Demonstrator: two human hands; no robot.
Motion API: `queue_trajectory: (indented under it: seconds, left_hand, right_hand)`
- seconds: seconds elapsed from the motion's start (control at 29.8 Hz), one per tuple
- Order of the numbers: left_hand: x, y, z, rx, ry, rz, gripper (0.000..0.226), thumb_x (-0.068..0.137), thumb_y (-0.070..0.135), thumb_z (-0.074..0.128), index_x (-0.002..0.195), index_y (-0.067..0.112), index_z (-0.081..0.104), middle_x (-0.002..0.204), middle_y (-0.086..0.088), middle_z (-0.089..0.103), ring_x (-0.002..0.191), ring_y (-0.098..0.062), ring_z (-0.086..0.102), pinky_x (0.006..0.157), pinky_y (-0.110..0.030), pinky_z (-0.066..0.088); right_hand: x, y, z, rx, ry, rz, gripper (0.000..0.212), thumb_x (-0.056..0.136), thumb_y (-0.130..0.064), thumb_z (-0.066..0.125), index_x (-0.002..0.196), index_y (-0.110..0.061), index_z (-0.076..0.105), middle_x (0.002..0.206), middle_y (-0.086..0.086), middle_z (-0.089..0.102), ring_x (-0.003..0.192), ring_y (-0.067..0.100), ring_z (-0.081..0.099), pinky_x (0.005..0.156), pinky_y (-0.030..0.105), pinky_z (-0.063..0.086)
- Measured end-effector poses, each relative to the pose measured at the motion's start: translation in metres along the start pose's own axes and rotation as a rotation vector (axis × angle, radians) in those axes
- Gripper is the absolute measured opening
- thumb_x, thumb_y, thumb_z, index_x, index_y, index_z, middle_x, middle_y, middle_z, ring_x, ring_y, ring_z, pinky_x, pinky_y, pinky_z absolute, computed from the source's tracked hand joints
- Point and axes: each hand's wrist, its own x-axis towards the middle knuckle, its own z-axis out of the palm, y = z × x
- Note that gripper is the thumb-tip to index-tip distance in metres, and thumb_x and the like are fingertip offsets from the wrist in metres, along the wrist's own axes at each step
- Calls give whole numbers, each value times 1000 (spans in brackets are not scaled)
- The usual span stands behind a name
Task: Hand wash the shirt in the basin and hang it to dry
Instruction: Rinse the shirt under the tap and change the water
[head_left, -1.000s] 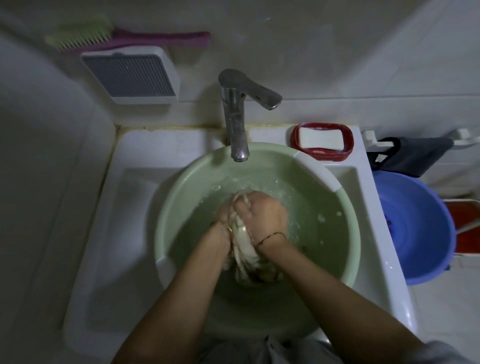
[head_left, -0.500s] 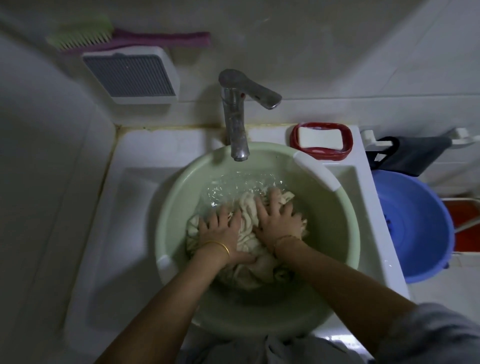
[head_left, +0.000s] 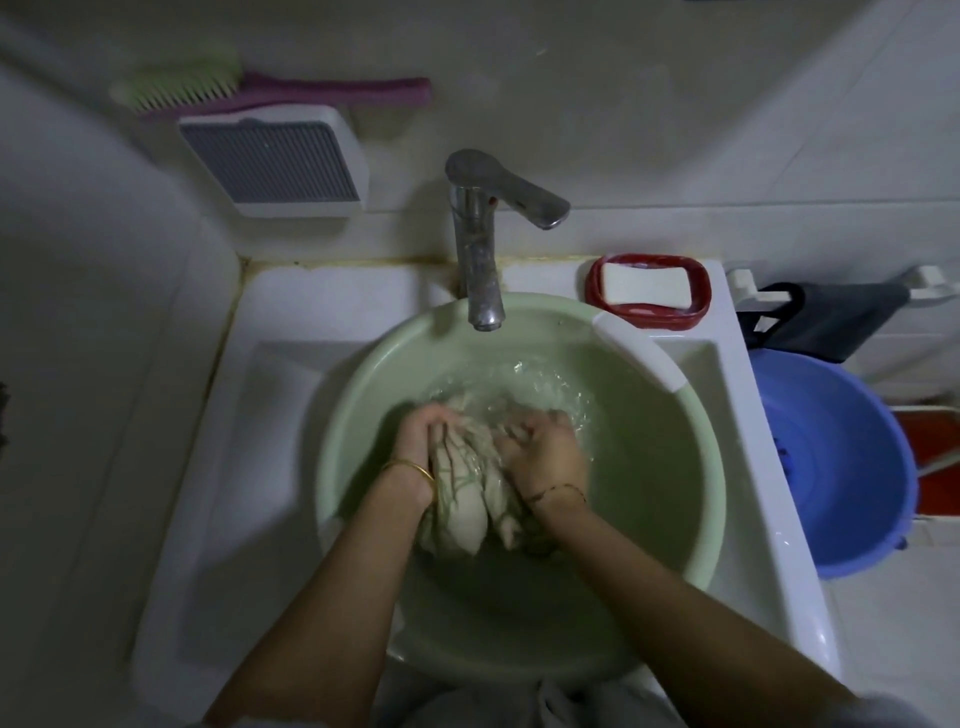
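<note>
A pale green basin (head_left: 691, 467) sits in the white sink (head_left: 291, 395), holding rippling water. The wet cream shirt (head_left: 467, 499) is bunched into a lump in the middle of the basin. My left hand (head_left: 418, 441) grips the shirt's left side with curled fingers; a gold bangle is on that wrist. My right hand (head_left: 545, 452) grips the shirt's right side, fingers curled into the cloth. The lower part of the shirt hangs between my wrists.
A chrome tap (head_left: 480, 249) stands over the basin's far rim. A red soap dish with a white bar (head_left: 647, 288) sits on the sink's back right corner. A blue basin (head_left: 841, 457) stands to the right. A brush (head_left: 270, 91) lies on the ledge.
Half a second ago both hands pressed flat on the spread shirt. Now they have curled around it and gathered it into a lump between them.
</note>
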Motion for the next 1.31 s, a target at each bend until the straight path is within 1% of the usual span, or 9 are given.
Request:
queue_trajectory:
  seconds: [0.13,0.27,0.47,0.64,0.74,0.94,1.07,1.21,1.31]
  left_hand:
    - [-16,12,15,-142,-105,22,57,90,54,43,77,6,73,74,-13,72,66,-24,69,63,-29,55]
    - [-32,8,25,-38,-219,4,66,98,45,32,47,14,60,44,1,57,41,-11,57,46,-14,47]
    - [-36,-5,43,133,-87,104,40,102,13,24,71,9,48,55,-5,60,57,-11,62,55,-20,50]
    - [-12,-9,26,1107,294,425,34,94,34,43,106,6,59,100,-14,60,99,-31,57,71,-19,38]
    - [-7,-27,18,1472,287,429,57,95,47,38,146,27,21,143,-13,29,128,-33,36,102,-36,33]
    - [13,-53,3,1922,323,303,53,99,30,30,149,26,12,147,-14,20,131,-36,28,105,-44,32]
    - [21,-40,-1,1448,269,366,53,85,20,49,137,27,41,135,-13,41,120,-35,47,101,-38,41]
    - [25,-11,8,232,194,160,18,87,26,56,91,12,67,101,-15,67,94,-27,62,81,-32,52]
    - [16,-1,14,-82,73,35,41,93,42,46,91,8,69,90,-13,69,77,-25,67,67,-29,53]
  right_hand:
    - [-43,-34,-8,-14,170,-373,37,77,-59,54,67,-24,63,79,-9,52,66,12,52,55,24,36]
    - [-39,-50,-3,-72,351,-553,39,82,-43,48,52,-20,56,58,-6,53,48,13,49,47,18,26]
    - [-2,-46,-22,-62,139,-261,36,94,-39,47,73,-16,65,87,8,63,78,30,60,62,30,38]
    - [32,-6,-35,-531,-30,-146,43,94,-45,42,130,-24,36,131,13,40,104,34,54,77,40,51]
    - [29,13,-20,-810,-165,-105,73,93,-48,40,149,-31,-5,157,8,2,133,42,25,92,50,45]
    - [27,27,-9,-1137,-271,-301,63,96,-51,31,149,-33,2,158,6,-2,139,44,12,96,53,35]
    - [29,23,-3,-622,-112,42,54,95,-8,37,146,-21,23,148,15,26,128,37,37,90,45,48]
    - [19,7,-2,-61,-104,72,26,93,-32,50,113,-20,62,108,3,65,92,23,61,82,31,49]
    - [-12,-20,-15,-38,-63,-177,25,87,-47,57,83,-25,65,87,-1,62,77,19,58,65,28,43]
